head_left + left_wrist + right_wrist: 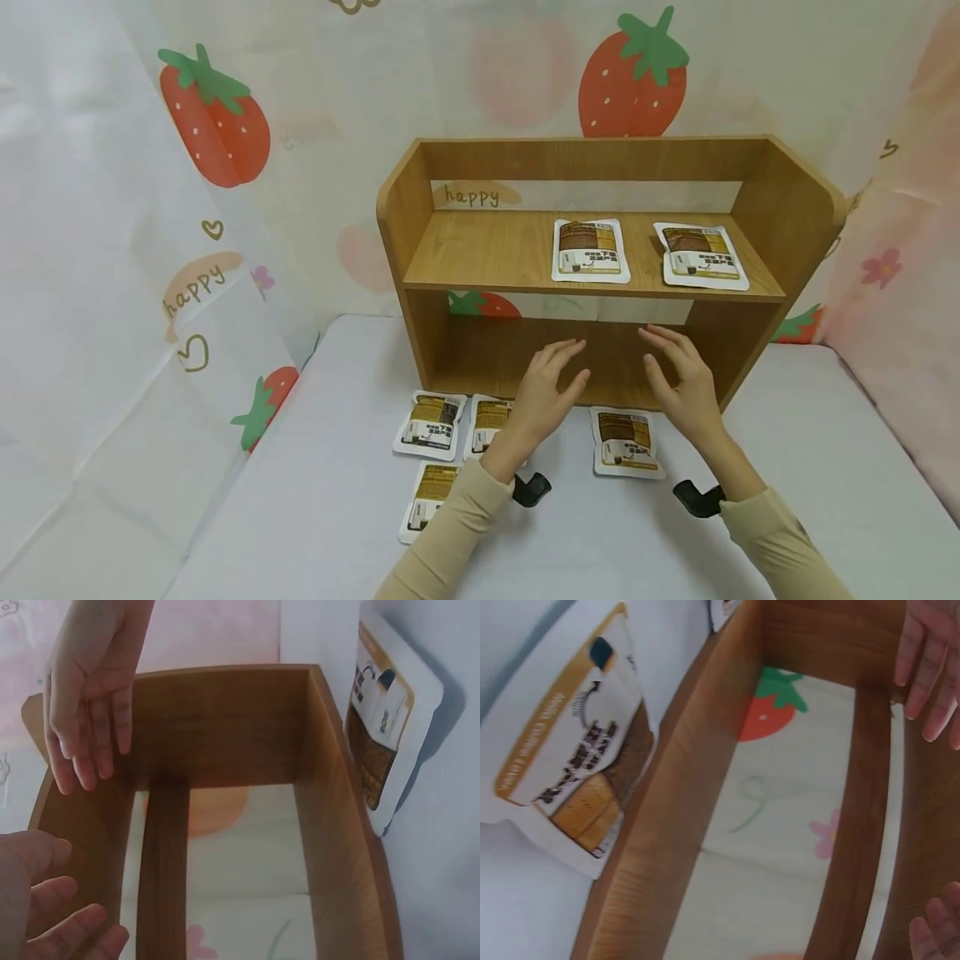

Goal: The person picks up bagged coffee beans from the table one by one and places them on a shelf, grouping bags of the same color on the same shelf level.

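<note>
My left hand [542, 396] and right hand [684, 387] hover in front of the lower level of a wooden shelf [592, 287]. Thumbs and fingers are spread, palms turned toward each other, with nothing held. Below the right hand, a white pouch with a brown-and-gold label [627, 443] lies on the table by the shelf's front edge. The left wrist view has the left hand [64, 907] low and the right hand [94, 694] above it. In the right wrist view, parts of the left hand [932, 667] and right hand [939, 922] show at the right edge.
Two similar pouches, one central [591, 252] and one at right [701, 257], lie on the upper level. Three more, an upper-left pouch [431, 425], a partly covered pouch [487, 423] and a front pouch [429, 500], lie on the white table [322, 467] around the left forearm.
</note>
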{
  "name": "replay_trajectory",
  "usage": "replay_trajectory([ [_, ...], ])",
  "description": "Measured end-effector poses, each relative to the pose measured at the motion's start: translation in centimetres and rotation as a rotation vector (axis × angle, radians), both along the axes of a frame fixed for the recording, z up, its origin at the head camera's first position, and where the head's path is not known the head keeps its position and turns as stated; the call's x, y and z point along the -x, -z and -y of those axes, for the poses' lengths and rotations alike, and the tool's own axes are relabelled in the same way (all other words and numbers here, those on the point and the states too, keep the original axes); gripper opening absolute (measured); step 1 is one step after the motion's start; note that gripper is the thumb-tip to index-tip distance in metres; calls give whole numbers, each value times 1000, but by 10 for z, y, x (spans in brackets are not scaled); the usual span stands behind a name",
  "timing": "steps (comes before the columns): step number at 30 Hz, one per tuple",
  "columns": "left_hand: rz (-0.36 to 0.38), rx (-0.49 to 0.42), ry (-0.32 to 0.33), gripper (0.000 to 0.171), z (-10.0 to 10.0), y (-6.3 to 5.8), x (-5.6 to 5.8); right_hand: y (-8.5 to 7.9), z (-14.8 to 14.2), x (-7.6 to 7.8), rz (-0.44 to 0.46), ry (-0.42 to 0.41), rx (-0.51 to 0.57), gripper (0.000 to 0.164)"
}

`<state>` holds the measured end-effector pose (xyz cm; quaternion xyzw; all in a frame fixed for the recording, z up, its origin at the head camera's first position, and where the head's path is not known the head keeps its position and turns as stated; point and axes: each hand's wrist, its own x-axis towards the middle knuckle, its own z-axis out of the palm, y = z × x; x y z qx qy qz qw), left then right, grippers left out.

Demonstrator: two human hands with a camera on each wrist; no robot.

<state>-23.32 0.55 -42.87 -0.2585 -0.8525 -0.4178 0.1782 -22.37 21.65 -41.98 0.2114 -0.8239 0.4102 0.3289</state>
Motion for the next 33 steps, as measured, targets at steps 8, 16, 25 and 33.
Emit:
replay_trajectory([
  [8, 72, 46, 26, 43, -2, 13, -5, 13, -5, -4, 53, 12, -32, 35],
  [16, 123, 85, 53, 42, -5, 21, -11, 27, -11, -11, 182, 9, -62, 41],
  [25, 172, 103, 81, 42, -9, 26, -12, 46, -18, -19, 257, 21, -112, 46],
  [33, 259, 101, 106, 49, -12, 37, -16, 59, -23, -23, 293, -4, -140, 45],
])
